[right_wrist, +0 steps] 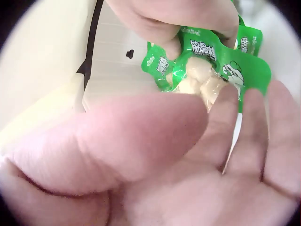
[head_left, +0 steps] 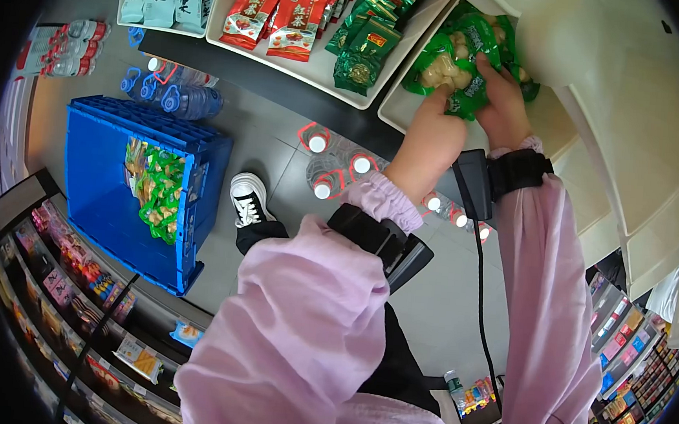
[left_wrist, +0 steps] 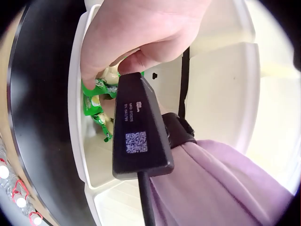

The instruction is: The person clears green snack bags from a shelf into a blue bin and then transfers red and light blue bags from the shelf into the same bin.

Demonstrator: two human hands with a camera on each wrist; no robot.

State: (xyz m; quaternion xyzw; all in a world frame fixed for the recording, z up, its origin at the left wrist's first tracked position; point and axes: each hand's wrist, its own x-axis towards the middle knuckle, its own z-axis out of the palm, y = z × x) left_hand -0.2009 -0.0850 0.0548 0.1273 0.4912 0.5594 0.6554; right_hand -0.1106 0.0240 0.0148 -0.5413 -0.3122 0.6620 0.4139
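Note:
Both hands are over a white bin (head_left: 394, 109) of green snack bags (head_left: 478, 36) whose clear windows show pale, round pieces. My left hand (head_left: 437, 140) pinches the top of one bag (right_wrist: 200, 68) between thumb and fingers, seen at the top of the right wrist view. Close below it, my right hand (head_left: 506, 109) has its fingers extended along the bag's lower part, thumb in front. In the left wrist view, the left hand (left_wrist: 141, 33) bends down over the green bags (left_wrist: 96, 101), and the right wrist's black device hides part of the bin.
Left of the bin, a white tray (head_left: 318, 73) holds red packets (head_left: 298, 20) and dark green packets (head_left: 367, 48). A blue crate (head_left: 91, 167) with more green bags (head_left: 160, 191) stands on the floor. Water bottles (head_left: 327, 164) line the counter's base; stocked shelves (head_left: 88, 313) stand lower left.

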